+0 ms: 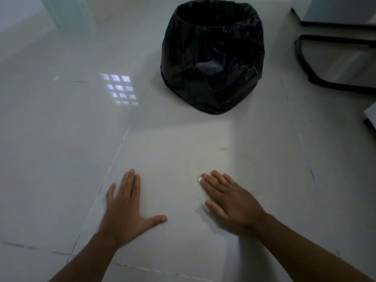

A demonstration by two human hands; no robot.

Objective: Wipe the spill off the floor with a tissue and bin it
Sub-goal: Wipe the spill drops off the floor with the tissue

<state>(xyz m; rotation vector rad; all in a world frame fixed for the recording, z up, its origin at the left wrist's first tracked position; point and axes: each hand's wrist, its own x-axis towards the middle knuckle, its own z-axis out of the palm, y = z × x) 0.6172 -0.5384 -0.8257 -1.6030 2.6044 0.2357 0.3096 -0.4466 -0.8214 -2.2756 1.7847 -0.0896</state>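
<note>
My left hand (126,204) lies flat on the white floor tiles with its fingers spread and nothing in it. My right hand (230,198) presses flat on the floor a little to the right, and a small white bit of tissue (199,179) peeks out under its fingertips. Faint yellowish smears of the spill (222,148) show on the tile just beyond the right hand. A bin lined with a black bag (211,58) stands open on the floor farther ahead, apart from both hands.
Black metal chair legs (317,78) curve across the floor at the upper right, below a pale cabinet. A white object's corner (371,117) juts in at the right edge. A window's reflection (121,88) glints on the tiles to the left.
</note>
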